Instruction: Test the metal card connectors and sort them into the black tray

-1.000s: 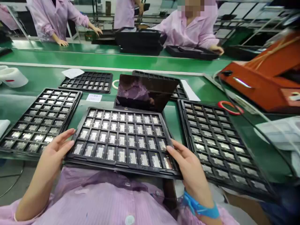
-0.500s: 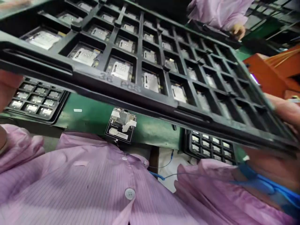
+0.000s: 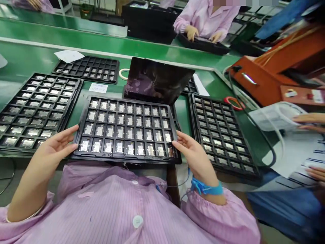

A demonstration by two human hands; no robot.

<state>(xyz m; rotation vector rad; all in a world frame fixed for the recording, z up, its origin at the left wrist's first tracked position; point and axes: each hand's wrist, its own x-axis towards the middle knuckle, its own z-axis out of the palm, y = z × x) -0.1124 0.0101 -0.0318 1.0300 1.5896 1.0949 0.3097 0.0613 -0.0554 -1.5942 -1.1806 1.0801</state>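
Note:
A black compartment tray (image 3: 127,158) of small silvery circuit boards lies level in front of my chest, at the bench's near side. My left hand (image 3: 57,144) grips its left edge, thumb on the rim and fingers along the side. On the opposite edge my right hand (image 3: 191,150) holds it the same way, a blue wrist strap (image 3: 207,187) around that wrist. Small boards (image 3: 130,135) sit in the tray's pockets. Right behind it a dark glossy screen (image 3: 158,79) leans, tilted back. What lies beneath the tray is hidden.
Filled trays stand to the left (image 3: 42,105) and right (image 3: 222,132); a partly filled tray (image 3: 87,69) lies behind. A tape roll (image 3: 124,74) and a paper label (image 3: 98,88) rest on the green bench. At right, another person's hand (image 3: 311,118) is near a clear plastic container (image 3: 276,115).
The tray has come down from close before the camera to bench level, still between both hands. The view has lifted, showing the screen and more of the bench.

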